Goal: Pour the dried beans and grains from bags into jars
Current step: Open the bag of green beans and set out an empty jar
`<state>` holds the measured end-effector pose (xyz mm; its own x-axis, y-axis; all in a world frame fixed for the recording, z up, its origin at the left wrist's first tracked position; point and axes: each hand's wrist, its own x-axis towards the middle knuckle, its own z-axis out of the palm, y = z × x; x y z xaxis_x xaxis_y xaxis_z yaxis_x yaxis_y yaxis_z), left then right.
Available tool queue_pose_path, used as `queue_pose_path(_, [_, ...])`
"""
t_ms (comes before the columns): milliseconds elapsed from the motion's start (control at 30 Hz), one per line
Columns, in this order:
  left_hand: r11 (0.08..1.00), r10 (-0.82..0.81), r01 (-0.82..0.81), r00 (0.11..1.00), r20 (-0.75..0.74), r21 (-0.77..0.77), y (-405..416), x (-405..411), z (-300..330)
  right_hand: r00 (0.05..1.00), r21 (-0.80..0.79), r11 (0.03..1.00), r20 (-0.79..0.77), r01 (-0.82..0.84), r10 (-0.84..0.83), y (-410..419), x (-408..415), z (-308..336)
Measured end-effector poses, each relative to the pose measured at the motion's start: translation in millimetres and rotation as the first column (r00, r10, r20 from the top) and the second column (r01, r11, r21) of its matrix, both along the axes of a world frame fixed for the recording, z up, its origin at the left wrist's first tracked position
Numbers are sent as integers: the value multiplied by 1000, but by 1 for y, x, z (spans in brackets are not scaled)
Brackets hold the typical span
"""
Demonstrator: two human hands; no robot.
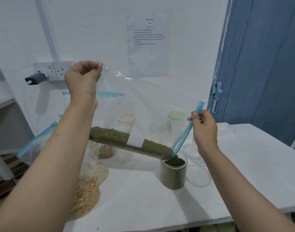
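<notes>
Beans (131, 141) lie along the low edge of a clear bag (126, 104) tilted over an open jar (173, 173) on the table (243, 173). The left hand (83, 77) pinches the bag's raised corner; the right hand (204, 129) pinches its blue zip strip (185, 134) beside the jar's mouth.

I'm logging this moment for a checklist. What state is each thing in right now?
Green bean bag: open, tilted, mouth over the jar, beans running out.
Bean jar: lid off, nearly full.
Left hand: pinches the bag's raised bottom corner.
Right hand: pinches the bag's blue zip strip.
Empty jar: lid off, beside the bean jar.
Green-lidded jar: lid on.
Corn bag: lying on the table.
</notes>
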<state>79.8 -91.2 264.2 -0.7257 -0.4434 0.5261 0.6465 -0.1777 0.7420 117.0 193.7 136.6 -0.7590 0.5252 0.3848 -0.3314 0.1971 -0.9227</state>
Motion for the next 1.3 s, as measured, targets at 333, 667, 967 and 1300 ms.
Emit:
queue_pose_path(333, [1000, -6, 6, 1000, -15, 2, -3, -1, -1, 1000, 26, 1000, -16, -15, 16, -1, -2, 1])
queue_pose_path(667, [1000, -4, 4, 1000, -16, 5, -4, -1, -1, 1000, 34, 999, -9, -26, 26, -2, -3, 1])
queue_pose_path(967, [1000, -3, 4, 1000, -19, 18, -6, -2, 0, 1000, 45, 999, -26, 4, -3, -3, -5, 2])
queue_pose_path(1300, [1000, 6, -6, 1000, -10, 13, -9, -1, -2, 999, 61, 998, -24, -31, 33, -5, -8, 3])
